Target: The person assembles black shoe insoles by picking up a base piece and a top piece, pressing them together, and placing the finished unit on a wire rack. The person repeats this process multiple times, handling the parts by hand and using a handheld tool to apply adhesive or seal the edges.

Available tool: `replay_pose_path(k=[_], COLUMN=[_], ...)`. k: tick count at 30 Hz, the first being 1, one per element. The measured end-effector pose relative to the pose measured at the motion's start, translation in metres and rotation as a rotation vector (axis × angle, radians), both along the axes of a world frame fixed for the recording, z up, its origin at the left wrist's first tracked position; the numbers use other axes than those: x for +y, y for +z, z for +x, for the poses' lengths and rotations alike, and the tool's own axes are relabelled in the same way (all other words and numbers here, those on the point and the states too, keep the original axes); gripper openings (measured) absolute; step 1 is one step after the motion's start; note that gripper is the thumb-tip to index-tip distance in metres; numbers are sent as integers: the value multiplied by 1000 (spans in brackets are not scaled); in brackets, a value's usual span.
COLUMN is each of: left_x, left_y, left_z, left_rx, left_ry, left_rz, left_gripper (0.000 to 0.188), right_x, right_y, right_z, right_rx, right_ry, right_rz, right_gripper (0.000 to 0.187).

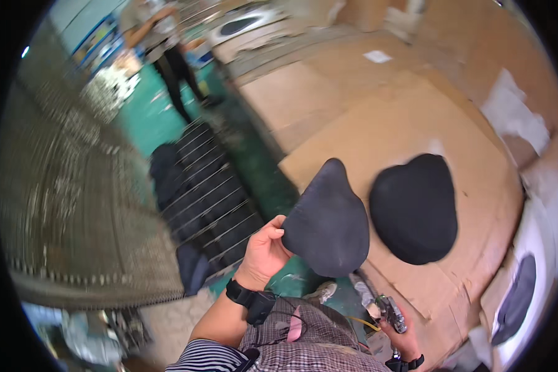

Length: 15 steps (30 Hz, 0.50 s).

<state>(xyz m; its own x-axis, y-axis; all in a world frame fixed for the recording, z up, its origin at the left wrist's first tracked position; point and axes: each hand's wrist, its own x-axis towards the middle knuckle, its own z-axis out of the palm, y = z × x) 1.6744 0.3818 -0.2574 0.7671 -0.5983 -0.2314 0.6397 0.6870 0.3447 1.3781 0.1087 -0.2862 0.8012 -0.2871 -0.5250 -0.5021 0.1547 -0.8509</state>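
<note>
My left hand (265,251) pinches the left edge of a dark grey, saddle-shaped pad (328,226) between thumb and fingers. The pad is held up with its narrow tip pointing away from me and its broad end near. To its right, a second black saddle-shaped pad (414,209) lies on the cardboard-covered table (390,136). Low in front of me, my right hand (403,340) is closed around a metal spray gun (392,315), near a yellow hose. The spray gun is below the near edge of the table.
A wire rack (208,192) stacked with black pads stands at the left, beside a large mesh panel (74,186). Another person (161,43) stands beyond it on the green floor. At the right, a dark pad (518,301) rests on a white surface.
</note>
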Motion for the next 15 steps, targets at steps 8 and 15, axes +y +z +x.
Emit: replay_pose_path(k=[8,15], left_x=[151,241], left_y=[-40,-183], left_z=[-37,19], left_rx=[96,175], left_ry=[351,466], left_rz=[55,186], left_gripper=[21,18], right_x=[74,116], right_y=[-13,-52], right_z=[62,67], right_rx=[55,110], right_ry=[413,617], right_rz=[-94,-189], right_gripper=[56,60])
